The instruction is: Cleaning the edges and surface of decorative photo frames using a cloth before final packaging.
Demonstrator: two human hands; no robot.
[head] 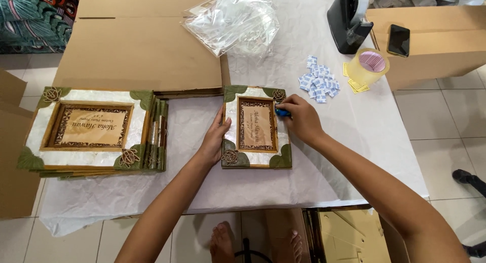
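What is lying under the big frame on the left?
Under the big frame, more frames are stacked; only their edges show at its right side. Their fronts are covered.

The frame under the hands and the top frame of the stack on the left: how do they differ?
The frame under the hands lies alone on the white paper, long side pointing away; the top frame of the stack lies long side across, on other frames. The left hand steadies the single frame's edge and the right hand presses a small blue thing on it; the stack's frame is untouched. Both share pearly borders, green leaf corners and turtle ornaments.
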